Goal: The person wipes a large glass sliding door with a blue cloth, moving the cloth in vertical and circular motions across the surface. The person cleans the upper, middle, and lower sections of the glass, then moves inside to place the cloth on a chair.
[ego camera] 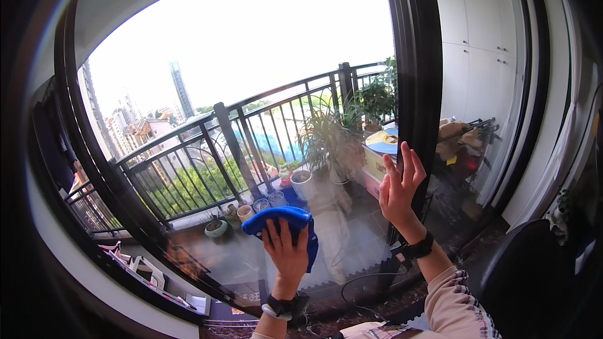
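Under my left hand (286, 249), a folded blue cloth (278, 216) lies flat against the glass pane (330, 245) of a sliding door. The fingers are spread over the cloth and press on it. My right hand (402, 188) is raised beside the dark door frame (417, 80), fingers apart and holding nothing; whether its fingertips touch the glass or frame I cannot tell. Both wrists wear dark bands, and the left one also has a light band. Faint streaks and reflections show on the lower glass.
Behind the glass are a balcony railing (219, 150), potted plants (330, 146), a white pot (302, 184) and stacked boxes (375, 165). A black cable (346, 287) runs low by the door. At the right stands a black chair (523, 273); a drying rack or similar white item (146, 270) is at lower left.
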Demonstrator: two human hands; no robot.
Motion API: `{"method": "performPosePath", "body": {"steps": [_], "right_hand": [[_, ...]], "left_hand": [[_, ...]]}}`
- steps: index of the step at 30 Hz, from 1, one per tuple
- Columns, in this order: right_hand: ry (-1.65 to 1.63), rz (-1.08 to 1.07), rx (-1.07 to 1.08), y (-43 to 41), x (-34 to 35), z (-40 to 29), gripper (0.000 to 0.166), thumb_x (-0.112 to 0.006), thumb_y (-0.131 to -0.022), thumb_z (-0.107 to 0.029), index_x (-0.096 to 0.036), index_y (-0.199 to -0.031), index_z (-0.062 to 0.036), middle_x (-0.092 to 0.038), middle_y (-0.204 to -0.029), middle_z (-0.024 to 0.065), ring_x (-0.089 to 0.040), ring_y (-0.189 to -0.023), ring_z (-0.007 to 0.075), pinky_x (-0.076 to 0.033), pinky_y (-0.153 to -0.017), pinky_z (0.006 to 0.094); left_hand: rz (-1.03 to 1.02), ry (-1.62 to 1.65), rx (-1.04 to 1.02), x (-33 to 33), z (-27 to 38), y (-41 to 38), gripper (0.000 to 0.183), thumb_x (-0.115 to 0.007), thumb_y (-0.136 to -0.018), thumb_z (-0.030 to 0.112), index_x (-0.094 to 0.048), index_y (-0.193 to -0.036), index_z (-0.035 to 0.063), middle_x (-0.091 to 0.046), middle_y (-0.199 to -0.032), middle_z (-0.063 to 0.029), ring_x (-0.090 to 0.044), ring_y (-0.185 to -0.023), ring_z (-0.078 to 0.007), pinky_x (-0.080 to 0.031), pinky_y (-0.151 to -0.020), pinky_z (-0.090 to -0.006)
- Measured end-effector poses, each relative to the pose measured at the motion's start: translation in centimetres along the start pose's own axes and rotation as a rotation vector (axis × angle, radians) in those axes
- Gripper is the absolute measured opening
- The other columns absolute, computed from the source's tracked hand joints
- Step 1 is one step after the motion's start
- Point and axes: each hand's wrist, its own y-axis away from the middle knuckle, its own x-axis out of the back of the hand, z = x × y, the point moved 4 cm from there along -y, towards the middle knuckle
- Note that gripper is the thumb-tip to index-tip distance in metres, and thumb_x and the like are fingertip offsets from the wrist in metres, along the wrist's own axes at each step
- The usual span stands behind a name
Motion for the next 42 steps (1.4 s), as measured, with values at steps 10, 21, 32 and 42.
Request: {"method": "performPosePath", "body": {"steps": [10, 21, 32, 42], "right_hand": [[0.094, -0.054, 0.052, 3.8, -0.6, 4.0, 0.050, -0.038, -0.093, -0.017, -0.044, -0.142, -0.0086, -0.035, -0.150, 0.0204, -0.029, -0.139, 0.0314, -0.022, -0.099, 0.0411], [0.127, 0.019, 0.030, 3.7, -1.7, 2.7, 0.055, -0.032, -0.100, -0.036, -0.034, -0.148, -0.0071, -0.036, -0.149, 0.0238, -0.036, -0.135, 0.0330, -0.026, -0.096, 0.0409], [0.146, 0.044, 0.045, 3.8, -2.0, 2.7, 0.055, -0.029, -0.101, -0.035, -0.034, -0.147, -0.0057, -0.035, -0.149, 0.0254, -0.039, -0.132, 0.0355, -0.027, -0.096, 0.0424], [0.155, -0.013, 0.050, 4.0, -1.9, 3.1, 0.058, -0.026, -0.101, -0.037, -0.029, -0.149, -0.0058, -0.029, -0.152, 0.0249, -0.037, -0.134, 0.0375, -0.025, -0.099, 0.0437]], "left_hand": [[0.494, 0.010, 0.696, 3.2, -26.0, 10.1, 0.065, -0.030, -0.102, 0.048, -0.034, -0.142, -0.0036, -0.034, -0.147, -0.0267, -0.035, -0.136, -0.0407, -0.024, -0.113, -0.0480], [0.044, -0.074, -0.158, -2.4, -5.1, 5.2, 0.050, -0.065, -0.079, 0.061, -0.059, -0.116, 0.0287, -0.045, -0.138, -0.0168, -0.025, -0.134, -0.0540, -0.021, -0.103, -0.0683], [0.692, 0.279, 1.123, 0.3, -25.1, 15.8, 0.062, -0.043, -0.102, 0.039, -0.027, -0.144, -0.0033, -0.034, -0.143, -0.0264, -0.041, -0.128, -0.0375, -0.033, -0.108, -0.0445], [0.058, 0.045, -0.040, -4.3, -3.0, 9.0, 0.045, -0.065, -0.083, 0.044, -0.058, -0.116, 0.0149, -0.028, -0.147, -0.0221, -0.022, -0.135, -0.0569, -0.020, -0.104, -0.0690]]}}
